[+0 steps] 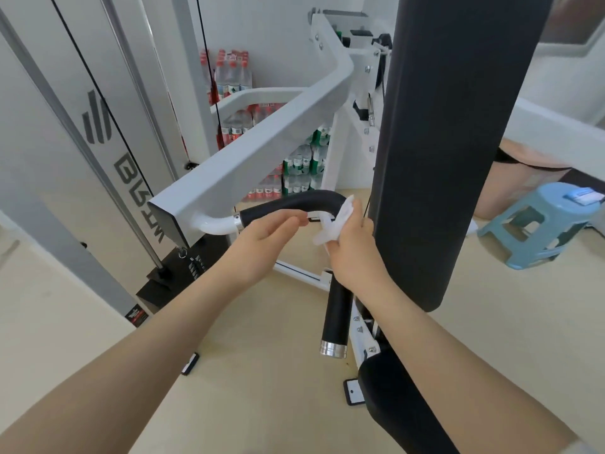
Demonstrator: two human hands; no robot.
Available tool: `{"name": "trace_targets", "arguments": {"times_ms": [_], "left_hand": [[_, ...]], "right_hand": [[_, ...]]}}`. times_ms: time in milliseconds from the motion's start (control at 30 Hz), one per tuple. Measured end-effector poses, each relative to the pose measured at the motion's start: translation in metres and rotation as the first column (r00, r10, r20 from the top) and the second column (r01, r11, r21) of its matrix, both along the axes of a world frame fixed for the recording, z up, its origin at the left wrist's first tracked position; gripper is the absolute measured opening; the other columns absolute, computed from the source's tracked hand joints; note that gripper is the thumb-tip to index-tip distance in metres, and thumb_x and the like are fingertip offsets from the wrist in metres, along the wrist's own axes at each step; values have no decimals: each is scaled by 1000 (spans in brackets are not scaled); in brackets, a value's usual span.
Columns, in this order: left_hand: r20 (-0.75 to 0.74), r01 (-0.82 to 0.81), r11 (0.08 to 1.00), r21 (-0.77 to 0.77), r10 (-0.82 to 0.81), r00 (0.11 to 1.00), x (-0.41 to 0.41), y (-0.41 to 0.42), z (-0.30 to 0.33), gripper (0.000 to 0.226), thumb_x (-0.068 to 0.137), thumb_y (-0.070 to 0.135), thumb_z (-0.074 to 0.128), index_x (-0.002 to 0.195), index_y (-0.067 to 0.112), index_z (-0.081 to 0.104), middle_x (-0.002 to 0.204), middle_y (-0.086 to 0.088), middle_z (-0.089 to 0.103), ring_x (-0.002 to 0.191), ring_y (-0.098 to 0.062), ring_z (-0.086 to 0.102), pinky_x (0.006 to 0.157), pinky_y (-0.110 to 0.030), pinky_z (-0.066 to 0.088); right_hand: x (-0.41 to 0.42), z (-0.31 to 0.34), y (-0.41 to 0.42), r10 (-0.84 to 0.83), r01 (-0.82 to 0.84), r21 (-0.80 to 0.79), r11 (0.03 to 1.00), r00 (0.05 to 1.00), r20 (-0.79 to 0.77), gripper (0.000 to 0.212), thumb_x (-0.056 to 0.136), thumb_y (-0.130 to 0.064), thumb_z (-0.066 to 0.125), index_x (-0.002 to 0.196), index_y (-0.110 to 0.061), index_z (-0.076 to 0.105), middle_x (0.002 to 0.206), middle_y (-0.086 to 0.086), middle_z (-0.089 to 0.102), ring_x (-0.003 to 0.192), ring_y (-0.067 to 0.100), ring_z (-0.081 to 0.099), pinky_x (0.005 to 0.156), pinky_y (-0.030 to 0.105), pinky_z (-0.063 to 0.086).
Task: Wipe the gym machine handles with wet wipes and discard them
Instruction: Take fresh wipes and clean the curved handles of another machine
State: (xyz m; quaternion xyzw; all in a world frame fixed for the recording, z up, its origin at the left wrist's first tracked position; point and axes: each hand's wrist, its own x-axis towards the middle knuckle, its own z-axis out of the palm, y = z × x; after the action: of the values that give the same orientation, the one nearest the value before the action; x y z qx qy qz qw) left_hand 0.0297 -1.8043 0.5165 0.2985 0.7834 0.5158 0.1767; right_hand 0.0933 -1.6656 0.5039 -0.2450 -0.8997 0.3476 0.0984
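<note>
A curved black handle (294,204) juts from the end of the grey machine arm (248,152) at mid-frame. My right hand (352,244) grips a crumpled white wet wipe (330,229) just below the handle's right bend. My left hand (271,234) hovers in front of the handle's lower left part, fingers loosely extended toward the wipe, holding nothing. A second black handle (337,319) with a chrome end cap hangs lower, under my right wrist.
A tall black back pad (435,142) stands right of my hands. A blue plastic stool (537,224) carries a wipes pack (584,195) at far right. Shrink-wrapped water bottles (232,73) stack behind the machine. The weight-stack column (98,126) fills the left.
</note>
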Motion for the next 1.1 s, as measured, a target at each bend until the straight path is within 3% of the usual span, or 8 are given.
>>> {"name": "trace_targets", "arguments": {"times_ms": [100,167,333,467,633,733,933,1100], "left_hand": [[-251,-44,998,-47,31,967,-19,-18,5,31,98,14,39,121,20,58,120,12,57,112,-1,49,86,4,28],[-450,-93,990,-103,37,892,-32,-34,5,33,96,6,38,121,16,58,116,7,57,109,-9,48,87,-1,28],[-760,-267,935,-233,-3,650,-66,-71,-13,35,81,5,61,116,7,61,112,-10,64,111,-35,53,94,-47,42],[-845,-313,910,-270,-69,530,-73,-81,-23,36,66,14,65,102,9,67,96,-5,70,107,-26,50,85,-40,44],[-848,-288,917,-277,-92,522,-73,-70,-23,45,55,16,88,95,7,69,81,-5,72,95,-33,65,84,-37,43],[-855,-291,914,-282,-102,508,-70,-61,-25,32,56,15,86,82,8,69,73,-6,69,85,-31,67,78,-32,29],[-854,-342,894,-290,-80,514,-72,-59,-28,16,60,11,69,73,4,64,64,-9,62,73,-32,64,69,-31,28],[-806,-359,856,-372,-106,582,-64,-56,-26,29,59,14,85,80,6,66,69,-8,64,72,-32,62,67,-36,48]], "right_hand": [[-28,19,2,-32,-23,459,888,993,112,58,90,-4,47,141,-14,22,128,15,44,109,30,49,80,35,39],[-47,26,-6,24,-143,638,757,981,193,45,88,-4,47,130,-11,36,123,13,49,108,31,49,81,36,36],[-85,11,-58,325,-418,765,490,902,285,35,90,-11,46,125,-15,43,124,6,55,116,28,47,97,40,31],[-93,1,-91,447,-446,833,328,850,279,34,86,-16,57,118,-8,53,109,6,63,103,26,58,86,35,41],[-85,23,-35,216,-424,740,522,905,365,30,90,-14,48,120,-14,45,118,4,59,108,23,53,86,33,34],[-79,29,-26,57,-331,776,537,932,359,30,84,-10,53,114,-12,47,112,5,60,104,25,53,84,33,34],[-100,16,-75,336,-504,727,466,861,382,27,90,-6,42,115,-11,48,116,6,61,110,26,55,86,34,35],[-77,34,-15,90,-330,704,629,930,356,12,89,-10,46,100,-15,48,93,4,60,78,24,53,70,34,34]]}}
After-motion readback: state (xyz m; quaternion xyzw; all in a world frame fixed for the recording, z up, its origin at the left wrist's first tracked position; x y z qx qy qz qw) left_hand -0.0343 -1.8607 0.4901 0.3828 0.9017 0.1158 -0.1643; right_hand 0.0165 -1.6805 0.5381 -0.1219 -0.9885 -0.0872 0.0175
